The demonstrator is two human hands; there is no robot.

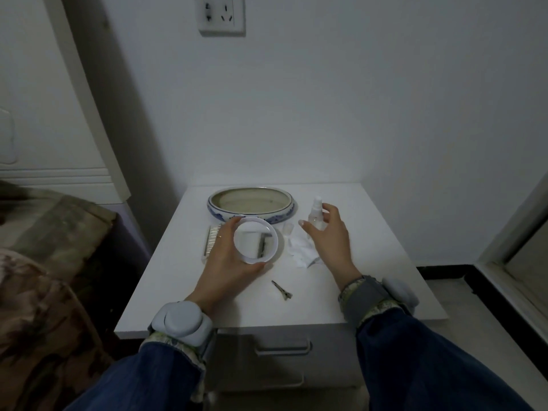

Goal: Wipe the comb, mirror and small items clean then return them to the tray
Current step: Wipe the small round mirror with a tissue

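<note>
My left hand [225,264] grips a round white-rimmed mirror [255,240] by its rim, held above the white nightstand top [370,277]. My right hand [329,237] is spread, fingers around a small clear spray bottle [316,215] without closing on it. A crumpled white tissue [301,251] lies under the right hand's thumb side. A comb [212,239] lies left of the mirror, partly hidden by my left hand. A metal hair clip [282,290] lies near the front. The blue-and-white oval ceramic tray [284,213] stands at the back.
A small clear cap [287,228] stands between the tray and the tissue. The nightstand has a drawer with a handle [283,347] below. A bed with a patterned blanket [44,277] is on the left; a wall socket [221,13] is above.
</note>
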